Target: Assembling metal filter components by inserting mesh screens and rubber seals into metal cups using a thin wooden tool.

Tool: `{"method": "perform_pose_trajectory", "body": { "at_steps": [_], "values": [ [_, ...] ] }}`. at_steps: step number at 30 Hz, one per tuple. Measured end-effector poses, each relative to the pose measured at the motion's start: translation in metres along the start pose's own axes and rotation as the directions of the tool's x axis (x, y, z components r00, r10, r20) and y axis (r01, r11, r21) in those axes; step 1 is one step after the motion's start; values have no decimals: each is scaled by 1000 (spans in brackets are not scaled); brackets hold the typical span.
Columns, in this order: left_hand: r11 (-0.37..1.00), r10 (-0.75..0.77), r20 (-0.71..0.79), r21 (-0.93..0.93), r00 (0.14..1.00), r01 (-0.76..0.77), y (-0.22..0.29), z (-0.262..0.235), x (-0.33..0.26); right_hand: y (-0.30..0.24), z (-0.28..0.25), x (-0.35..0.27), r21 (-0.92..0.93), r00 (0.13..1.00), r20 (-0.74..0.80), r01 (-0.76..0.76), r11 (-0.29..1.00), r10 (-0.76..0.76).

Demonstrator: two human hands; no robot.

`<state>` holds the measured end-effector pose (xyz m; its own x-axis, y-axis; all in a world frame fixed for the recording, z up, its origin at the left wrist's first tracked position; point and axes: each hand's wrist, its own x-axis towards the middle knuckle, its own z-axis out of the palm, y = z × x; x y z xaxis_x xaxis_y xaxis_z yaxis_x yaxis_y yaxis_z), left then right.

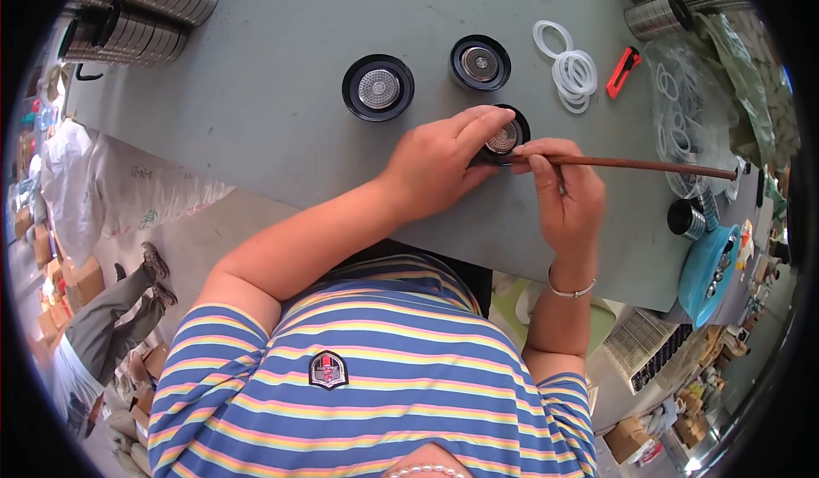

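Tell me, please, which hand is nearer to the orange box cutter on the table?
Right. The right hand, gripping a thin brown rod, lies below and to the left of the orange box cutter. The left hand rests on a black round part, farther left.

Both forearms are reaching away from the person's striped-shirted torso toward the far side, converging near the middle. The left hand (439, 164) is lying palm down, fingers curled and closing over something round beneath them. Just to its right, the right hand (563, 192) is pinching closed around a thin rod, its wrist wearing a slim bracelet.
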<state>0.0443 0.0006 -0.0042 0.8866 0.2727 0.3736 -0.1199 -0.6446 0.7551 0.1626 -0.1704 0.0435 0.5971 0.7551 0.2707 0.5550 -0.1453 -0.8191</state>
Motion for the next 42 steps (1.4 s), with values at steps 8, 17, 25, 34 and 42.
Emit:
{"method": "perform_pose_trajectory", "body": {
  "at_steps": [8, 17, 25, 34, 42],
  "values": [
    [997, 3, -9, -81, 1000, -3, -7, -1, 2, 6, 29, 17, 77, 987, -59, 154, 985, -150],
    [975, -55, 72, -212, 996, 69, -3, -9, 5, 7, 25, 15, 136, 995, -99, 10, 991, 4],
    [989, -104, 38, -101, 994, 107, -5, 2, 4, 8, 16, 31, 6, 997, -40, 61, 998, -61],
    [997, -74, 79, -11, 994, 76, -4, 1, 3, 3, -9, 11, -123, 996, -84, -26, 992, 15],
    [998, -63, 85, 30, 994, 61, 1, 3, 2, -14, -16, -4, -139, 997, 12, -73, 988, 75]
  ]
}}
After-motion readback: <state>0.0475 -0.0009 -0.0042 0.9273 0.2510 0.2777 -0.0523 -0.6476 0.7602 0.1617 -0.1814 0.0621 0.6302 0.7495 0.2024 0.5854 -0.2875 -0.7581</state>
